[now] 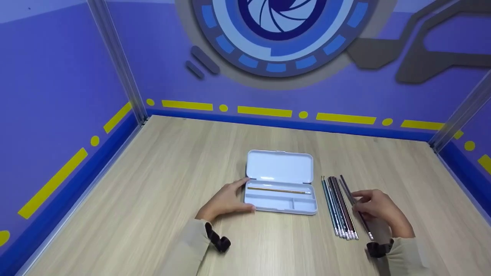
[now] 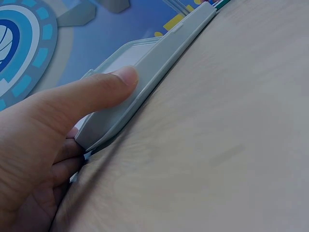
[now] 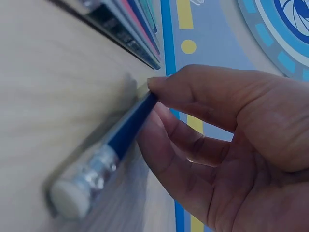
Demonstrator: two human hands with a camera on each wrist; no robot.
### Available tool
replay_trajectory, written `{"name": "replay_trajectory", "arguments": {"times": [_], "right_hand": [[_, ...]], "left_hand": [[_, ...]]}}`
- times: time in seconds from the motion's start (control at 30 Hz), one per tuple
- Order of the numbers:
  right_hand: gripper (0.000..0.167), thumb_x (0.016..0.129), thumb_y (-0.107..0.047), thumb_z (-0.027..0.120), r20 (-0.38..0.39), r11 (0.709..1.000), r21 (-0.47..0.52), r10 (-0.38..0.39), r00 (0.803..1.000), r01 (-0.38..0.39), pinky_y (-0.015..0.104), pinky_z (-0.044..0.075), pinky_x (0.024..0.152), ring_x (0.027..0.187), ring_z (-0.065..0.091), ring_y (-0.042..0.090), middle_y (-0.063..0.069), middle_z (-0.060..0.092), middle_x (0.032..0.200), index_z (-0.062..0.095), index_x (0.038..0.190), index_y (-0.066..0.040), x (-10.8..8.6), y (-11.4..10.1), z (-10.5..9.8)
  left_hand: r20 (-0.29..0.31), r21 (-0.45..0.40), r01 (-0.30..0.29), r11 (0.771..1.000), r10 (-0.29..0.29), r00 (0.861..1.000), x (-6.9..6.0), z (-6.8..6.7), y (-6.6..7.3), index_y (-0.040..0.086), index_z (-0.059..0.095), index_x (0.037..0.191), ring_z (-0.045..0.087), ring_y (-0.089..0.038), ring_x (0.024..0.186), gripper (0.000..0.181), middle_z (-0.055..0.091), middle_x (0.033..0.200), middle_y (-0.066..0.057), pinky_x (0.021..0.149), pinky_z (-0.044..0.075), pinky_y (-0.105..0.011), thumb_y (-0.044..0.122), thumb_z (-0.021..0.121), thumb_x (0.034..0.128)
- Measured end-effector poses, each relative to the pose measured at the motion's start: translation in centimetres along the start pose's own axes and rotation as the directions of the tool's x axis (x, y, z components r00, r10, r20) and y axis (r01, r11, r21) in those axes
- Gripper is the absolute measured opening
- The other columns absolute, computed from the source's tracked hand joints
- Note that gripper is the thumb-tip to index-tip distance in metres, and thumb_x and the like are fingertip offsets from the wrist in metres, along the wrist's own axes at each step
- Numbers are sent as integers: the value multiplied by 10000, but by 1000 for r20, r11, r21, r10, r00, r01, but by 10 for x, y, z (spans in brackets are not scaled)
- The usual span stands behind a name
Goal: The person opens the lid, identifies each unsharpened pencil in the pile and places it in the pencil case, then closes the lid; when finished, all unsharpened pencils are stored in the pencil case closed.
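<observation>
A white pencil case (image 1: 280,202) lies with its lid (image 1: 280,166) folded back in the head view. One gold-brown pencil (image 1: 274,189) with a white eraser rests in its long rear compartment. My left hand (image 1: 227,199) grips the case's left end; in the left wrist view the thumb (image 2: 108,89) presses on the front wall and the other fingers are partly hidden behind the end. My right hand (image 1: 378,206) pinches a dark pencil (image 3: 133,123) between thumb and fingers, its white eraser end towards me. This pencil lies close to the table, right of a row of pencils.
Several pencils (image 1: 339,209) lie side by side between the case and my right hand, erasers towards me. The wooden table (image 1: 184,168) is bounded by blue printed walls (image 1: 268,92) at the back and sides.
</observation>
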State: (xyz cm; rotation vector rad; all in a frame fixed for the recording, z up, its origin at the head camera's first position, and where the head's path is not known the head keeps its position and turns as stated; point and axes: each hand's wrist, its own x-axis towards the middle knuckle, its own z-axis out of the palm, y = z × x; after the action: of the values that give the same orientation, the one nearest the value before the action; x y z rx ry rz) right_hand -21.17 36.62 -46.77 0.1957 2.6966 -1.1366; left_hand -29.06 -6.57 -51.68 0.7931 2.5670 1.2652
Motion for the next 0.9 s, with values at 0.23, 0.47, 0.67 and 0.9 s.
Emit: {"name": "replay_trajectory", "arguments": {"times": [0.23, 0.47, 0.67, 0.9], "right_hand": [[501, 833, -20, 620, -13, 999, 18, -40, 999, 40, 283, 535, 577, 674, 609, 153, 177, 687, 966, 520, 1308, 101, 2, -6, -1], [464, 860, -90, 685, -63, 993, 6, -120, 991, 120, 281, 522, 554, 647, 603, 152, 207, 690, 978, 563, 1276, 76, 4, -13, -1], [408, 878, -55, 649, -114, 991, 23, -130, 985, 134, 261, 521, 544, 659, 585, 129, 196, 684, 996, 584, 1264, 62, 4, -19, 2], [368, 887, -82, 660, -141, 982, -3, -186, 972, 187, 267, 569, 626, 823, 626, 164, 207, 685, 1062, 622, 1234, 32, 7, -32, 9]], "left_hand": [[0, 8, 20, 1000, -20, 1000, -1, -3, -2, 130, 373, 1484, 367, -284, 1396, 996, 418, 1497, -125, 1140, 328, -457, 466, 842, 672], [-8, -7, 24, 1000, -24, 1000, 0, -3, -3, 157, 376, 1485, 352, -269, 1405, 1003, 408, 1507, -95, 1152, 311, -444, 468, 851, 657], [-8, -4, 25, 1000, -25, 1000, 0, 0, -1, 137, 382, 1481, 359, -266, 1402, 1006, 410, 1505, -94, 1155, 310, -431, 461, 854, 653], [-8, -5, 20, 1000, -20, 1000, 1, 1, 0, 131, 392, 1474, 379, -259, 1389, 989, 432, 1490, -106, 1143, 327, -440, 445, 853, 657]]}}
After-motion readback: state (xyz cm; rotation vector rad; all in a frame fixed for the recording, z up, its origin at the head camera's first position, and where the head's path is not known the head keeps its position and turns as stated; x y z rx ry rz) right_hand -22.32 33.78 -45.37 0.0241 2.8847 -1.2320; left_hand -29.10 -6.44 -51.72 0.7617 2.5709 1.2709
